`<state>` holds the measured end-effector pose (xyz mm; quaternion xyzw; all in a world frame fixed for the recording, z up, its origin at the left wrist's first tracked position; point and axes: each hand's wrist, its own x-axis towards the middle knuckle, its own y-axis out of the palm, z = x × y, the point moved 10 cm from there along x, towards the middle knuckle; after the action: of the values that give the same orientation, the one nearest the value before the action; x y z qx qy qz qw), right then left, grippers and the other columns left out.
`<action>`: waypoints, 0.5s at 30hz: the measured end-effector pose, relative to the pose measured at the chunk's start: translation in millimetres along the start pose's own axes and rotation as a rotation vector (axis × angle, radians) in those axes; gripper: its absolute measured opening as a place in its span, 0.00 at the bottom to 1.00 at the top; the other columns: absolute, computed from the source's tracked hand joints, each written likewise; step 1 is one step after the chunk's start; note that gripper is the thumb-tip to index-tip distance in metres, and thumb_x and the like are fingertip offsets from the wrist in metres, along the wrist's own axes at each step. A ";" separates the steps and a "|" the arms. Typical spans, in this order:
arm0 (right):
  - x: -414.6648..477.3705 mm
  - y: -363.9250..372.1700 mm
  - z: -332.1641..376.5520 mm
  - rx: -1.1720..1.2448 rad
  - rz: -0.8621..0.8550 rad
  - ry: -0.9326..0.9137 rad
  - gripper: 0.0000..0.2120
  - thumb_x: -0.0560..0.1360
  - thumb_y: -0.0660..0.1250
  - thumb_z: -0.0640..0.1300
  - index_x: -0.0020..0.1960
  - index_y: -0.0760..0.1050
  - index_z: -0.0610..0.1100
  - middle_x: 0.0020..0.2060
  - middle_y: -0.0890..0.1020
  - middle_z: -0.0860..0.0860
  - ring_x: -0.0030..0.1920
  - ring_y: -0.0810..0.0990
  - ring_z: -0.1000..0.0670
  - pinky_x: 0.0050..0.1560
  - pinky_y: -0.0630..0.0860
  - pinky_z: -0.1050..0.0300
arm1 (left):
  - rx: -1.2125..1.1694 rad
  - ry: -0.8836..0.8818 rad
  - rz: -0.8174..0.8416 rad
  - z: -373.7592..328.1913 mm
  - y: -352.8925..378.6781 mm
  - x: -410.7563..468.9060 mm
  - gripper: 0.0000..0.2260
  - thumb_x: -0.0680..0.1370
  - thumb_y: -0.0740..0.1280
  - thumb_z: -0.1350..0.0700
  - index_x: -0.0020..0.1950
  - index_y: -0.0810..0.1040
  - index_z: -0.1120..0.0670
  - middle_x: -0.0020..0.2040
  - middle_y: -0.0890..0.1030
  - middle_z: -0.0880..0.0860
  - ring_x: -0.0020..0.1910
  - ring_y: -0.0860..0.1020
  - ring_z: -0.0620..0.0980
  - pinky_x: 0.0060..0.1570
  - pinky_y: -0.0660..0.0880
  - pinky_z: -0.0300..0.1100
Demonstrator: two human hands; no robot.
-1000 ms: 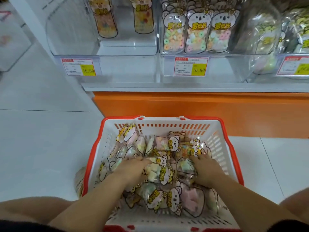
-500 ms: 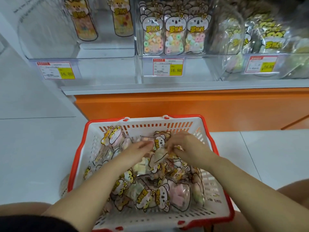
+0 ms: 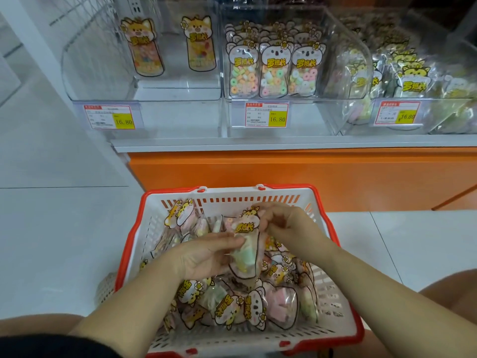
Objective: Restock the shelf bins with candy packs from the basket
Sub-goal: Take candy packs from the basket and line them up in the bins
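- The held candy pack (image 3: 245, 244) is pinched at its top right edge, beside the printed tiger head, by the curled fingers of the right hand (image 3: 286, 224).
- The pack's lower clear half, filled with pastel sweets, is grasped at its left edge by the left hand (image 3: 206, 255). The tips of its fingers (image 3: 233, 240) lie against the film, and how far they reach behind it cannot be told.
- The pack is held nearly upright, with its yellow logo facing the camera. It is lifted above the heap, over the far middle of the basket (image 3: 134, 228).
- The basket is white with a red rim and stands on the pale tiled floor (image 3: 51, 241), between the person's knees and the shelf unit.
- Many loose packs (image 3: 258, 306) with animal-shaped tops are piled inside the basket. A pair of them leans against its far left corner.
- An orange base panel (image 3: 284, 171) is seen just behind the basket, with a grey shelf ledge above it.
- Three clear bins are set side by side on the ledge.
- In the left bin (image 3: 103, 73), only two fox packs (image 3: 142, 45) are stood at the back.
- The middle bin (image 3: 335, 47) is lined with rows of koala packs (image 3: 273, 71) holding ring sweets.
- The right bin (image 3: 438, 120) is crowded with tiger packs (image 3: 413, 81).
- Red and yellow price tags (image 3: 267, 115) marked 16.80 are fixed to the bin fronts.
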<state>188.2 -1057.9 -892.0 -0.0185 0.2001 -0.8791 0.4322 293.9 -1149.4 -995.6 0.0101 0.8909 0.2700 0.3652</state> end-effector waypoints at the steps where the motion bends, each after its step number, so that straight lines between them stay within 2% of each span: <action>1: 0.8 -4.7 -6.2 0.027 -0.027 0.026 0.19 0.77 0.67 0.33 0.38 0.80 0.55 0.58 0.80 0.58 0.59 0.77 0.66 0.63 0.74 0.59 | -0.025 0.018 -0.029 -4.4 -0.3 0.5 0.30 0.70 0.80 0.53 0.67 0.76 0.62 0.58 0.81 0.57 0.58 0.76 0.57 0.63 0.72 0.50; 2: 1.1 -10.7 -14.1 0.043 -0.063 0.058 0.16 0.78 0.67 0.34 0.42 0.81 0.54 0.57 0.82 0.57 0.57 0.79 0.64 0.62 0.76 0.59 | -0.017 0.031 -0.078 -9.1 -3.6 0.8 0.29 0.70 0.79 0.54 0.68 0.75 0.61 0.58 0.82 0.57 0.59 0.76 0.56 0.64 0.71 0.51; 4: -3.9 -17.3 -50.1 -0.075 -0.054 0.174 0.11 0.79 0.67 0.37 0.55 0.79 0.52 0.57 0.82 0.54 0.53 0.82 0.57 0.55 0.80 0.59 | 0.108 0.040 -0.227 -17.8 -18.3 -4.6 0.25 0.72 0.76 0.54 0.67 0.75 0.58 0.56 0.83 0.53 0.56 0.77 0.53 0.54 0.73 0.45; 6: -22.9 -2.0 -106.2 -0.312 0.153 0.389 0.21 0.79 0.68 0.42 0.70 0.68 0.50 0.60 0.78 0.50 0.54 0.80 0.53 0.52 0.79 0.60 | 0.292 0.044 -0.377 -23.3 -37.6 -11.2 0.20 0.75 0.75 0.53 0.63 0.76 0.57 0.54 0.81 0.53 0.53 0.78 0.51 0.48 0.74 0.41; 8: -48.9 21.4 -153.9 -0.487 0.371 0.562 0.30 0.76 0.71 0.50 0.74 0.62 0.47 0.64 0.76 0.47 0.58 0.78 0.48 0.58 0.77 0.54 | 0.408 0.070 -0.490 -29.4 -49.8 -19.4 0.14 0.76 0.74 0.50 0.55 0.78 0.56 0.50 0.80 0.52 0.49 0.78 0.50 0.42 0.74 0.39; 10: -64.0 44.8 -174.5 -0.599 0.489 0.612 0.31 0.73 0.73 0.54 0.71 0.67 0.45 0.63 0.77 0.48 0.59 0.76 0.48 0.59 0.75 0.54 | 0.500 0.131 -0.567 -39.2 -49.7 -27.6 0.09 0.77 0.73 0.48 0.46 0.76 0.52 0.42 0.77 0.48 0.45 0.77 0.48 0.35 0.71 0.37; 11: -65.5 53.0 -178.8 -0.644 0.509 0.613 0.28 0.73 0.74 0.53 0.68 0.70 0.44 0.61 0.77 0.48 0.57 0.76 0.49 0.58 0.74 0.55 | 0.541 0.153 -0.592 -42.8 -47.5 -30.8 0.09 0.78 0.72 0.47 0.44 0.74 0.49 0.42 0.77 0.46 0.46 0.78 0.47 0.35 0.72 0.36; 12: -64.2 57.4 -179.6 -0.679 0.511 0.608 0.24 0.73 0.74 0.51 0.64 0.73 0.43 0.59 0.78 0.48 0.56 0.76 0.48 0.56 0.73 0.56 | 0.572 0.180 -0.617 -45.9 -46.2 -32.3 0.09 0.78 0.71 0.46 0.44 0.73 0.47 0.44 0.78 0.45 0.49 0.79 0.48 0.40 0.74 0.38; 14: -59.3 58.7 -177.7 -0.736 0.517 0.599 0.11 0.72 0.75 0.48 0.50 0.77 0.45 0.49 0.79 0.48 0.51 0.77 0.48 0.52 0.74 0.57 | 0.643 0.206 -0.661 -50.1 -44.5 -37.5 0.11 0.79 0.67 0.41 0.53 0.74 0.46 0.53 0.80 0.46 0.56 0.80 0.50 0.52 0.75 0.44; 15: -56.7 56.3 -173.6 -0.741 0.523 0.590 0.08 0.72 0.74 0.45 0.41 0.75 0.46 0.42 0.78 0.49 0.46 0.77 0.49 0.48 0.74 0.58 | 0.668 0.194 -0.682 -50.1 -44.8 -39.4 0.17 0.79 0.64 0.38 0.60 0.75 0.48 0.60 0.80 0.48 0.59 0.79 0.51 0.58 0.74 0.46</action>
<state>230.4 -986.8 -1064.3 0.1282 0.6074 -0.5808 0.5266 298.0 -1219.9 -962.6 -0.1912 0.9112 -0.1661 0.3249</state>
